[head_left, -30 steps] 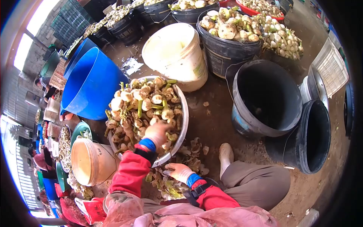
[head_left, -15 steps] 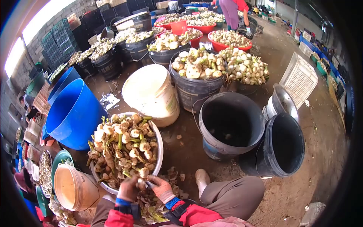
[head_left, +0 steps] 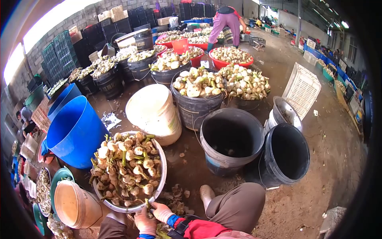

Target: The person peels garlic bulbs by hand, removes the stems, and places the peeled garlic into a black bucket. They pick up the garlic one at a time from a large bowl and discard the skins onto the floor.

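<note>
A wide metal basin heaped with garlic bulbs, stems attached, stands in front of me. At its near rim, my left hand is closed around a garlic bulb, whose short green stem points up. Close against it on the right, my right hand is closed, its fingers pinching near the stem. A small dark thing shows between the hands, too small to name. Peelings and cut leaves lie on the floor beside the basin.
Two black buckets stand at right, a white bucket ahead, a blue tub and a cream bucket at left. Garlic-filled buckets and red basins extend behind. A person bends over at the back.
The view has tilted up and shifted slightly right. My hands, still together, sit lower and nearer the basin's rim. The stem in my left hand now points up. The far person has shifted.
</note>
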{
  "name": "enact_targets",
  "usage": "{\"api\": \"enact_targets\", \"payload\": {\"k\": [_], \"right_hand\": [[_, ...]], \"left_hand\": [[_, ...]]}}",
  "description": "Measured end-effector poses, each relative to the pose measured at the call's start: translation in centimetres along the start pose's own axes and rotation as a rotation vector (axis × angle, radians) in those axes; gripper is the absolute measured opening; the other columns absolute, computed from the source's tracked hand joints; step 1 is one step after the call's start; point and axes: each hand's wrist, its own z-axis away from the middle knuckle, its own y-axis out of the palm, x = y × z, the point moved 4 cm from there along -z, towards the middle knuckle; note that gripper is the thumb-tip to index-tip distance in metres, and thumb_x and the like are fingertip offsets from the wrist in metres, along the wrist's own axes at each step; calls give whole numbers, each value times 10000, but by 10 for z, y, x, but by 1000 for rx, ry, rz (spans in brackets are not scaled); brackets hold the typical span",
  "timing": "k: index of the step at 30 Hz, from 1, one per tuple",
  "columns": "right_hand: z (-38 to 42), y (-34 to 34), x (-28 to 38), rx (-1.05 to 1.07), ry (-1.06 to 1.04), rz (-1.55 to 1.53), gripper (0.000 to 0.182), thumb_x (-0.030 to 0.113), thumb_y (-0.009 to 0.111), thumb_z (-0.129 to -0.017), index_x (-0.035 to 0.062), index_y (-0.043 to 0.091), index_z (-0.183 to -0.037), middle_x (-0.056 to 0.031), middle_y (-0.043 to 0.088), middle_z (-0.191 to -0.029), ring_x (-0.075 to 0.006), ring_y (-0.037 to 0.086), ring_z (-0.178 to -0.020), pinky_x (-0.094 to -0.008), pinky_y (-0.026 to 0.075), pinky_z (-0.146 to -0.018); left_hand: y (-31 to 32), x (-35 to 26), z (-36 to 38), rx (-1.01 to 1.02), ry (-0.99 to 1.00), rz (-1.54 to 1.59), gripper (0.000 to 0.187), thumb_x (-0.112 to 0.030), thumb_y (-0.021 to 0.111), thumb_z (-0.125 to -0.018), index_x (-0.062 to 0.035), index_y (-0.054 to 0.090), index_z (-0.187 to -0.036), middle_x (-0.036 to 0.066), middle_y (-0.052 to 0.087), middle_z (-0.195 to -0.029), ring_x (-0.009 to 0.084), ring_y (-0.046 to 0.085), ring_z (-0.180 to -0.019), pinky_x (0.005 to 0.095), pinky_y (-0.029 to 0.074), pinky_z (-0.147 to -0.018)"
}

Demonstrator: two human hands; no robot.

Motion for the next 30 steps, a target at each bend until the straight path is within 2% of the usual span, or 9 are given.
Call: {"api": "enact_targets", "payload": {"k": [7,10,13,19,20,22,24,28,30], "right_hand": [[5,-7,-12,-122,245,27,362,186,515,-815,98,563,-1163,-209,614,-1043,-380,561,-1005,-401,434,-869],[9,-18,-8,-145,198,-118,362,161,534,-809,86,571,-1162,-178,630,-1045,-331,583,-1004,-365,438,-873],[-7,-16,-11,-82,-144,-288,377,83,533,-814,72,564,-1190,-127,638,-1069,-222,594,-989,-296,438,-871],[19,-33,43,65,-241,-449,406,-17,496,-812,37,550,-1211,-69,611,-1123,-156,552,-1020,-278,410,-921],[22,-33,46,104,-184,-499,406,-10,508,-809,11,545,-1213,-58,601,-1146,-140,530,-1058,-267,384,-941],[12,-22,27,125,-207,-561,370,70,554,-862,20,535,-1229,-57,594,-1163,-137,530,-1041,-270,395,-925],[21,-20,31,367,-187,-1012,371,174,583,-891,28,540,-1229,-36,593,-1151,-123,530,-1001,-251,409,-888],[14,-15,27,262,-56,-699,375,215,608,-880,34,563,-1205,-5,596,-1064,-89,536,-927,-224,421,-838],[15,-14,27,241,55,-729,324,107,583,-869,16,573,-1179,-23,611,-1043,-105,554,-930,-245,437,-846]], "left_hand": [[18,-6,-5,20,158,-304,663,-298,760,-580,-154,525,-1183,143,579,-1076,334,516,-1009,431,413,-862],[8,-9,-7,-117,339,39,679,-192,771,-582,-98,493,-1194,119,582,-990,287,553,-913,401,454,-786],[1,0,-9,181,-260,1308,508,-41,694,-694,-6,473,-1150,55,559,-851,139,555,-674,279,471,-571],[-13,-3,7,505,-725,2134,535,-166,662,-806,-67,391,-1257,47,577,-877,140,565,-771,275,477,-611],[1,10,4,507,-722,2133,535,-166,662,-806,-67,391,-1257,47,577,-877,140,565,-771,275,477,-611],[19,31,0,347,-880,1891,445,-474,476,-884,-91,578,-1087,52,634,-852,188,588,-681,273,464,-526],[12,27,-1,286,-822,1864,422,-451,497,-883,-87,577,-1081,49,646,-867,203,616,-699,299,502,-543],[24,44,-11,165,-551,1573,448,-342,576,-866,-47,516,-1198,88,631,-989,179,622,-725,275,514,-541],[-4,13,-4,162,-124,1184,656,-171,726,-759,-41,376,-1298,63,576,-973,141,556,-862,276,485,-681]]}}
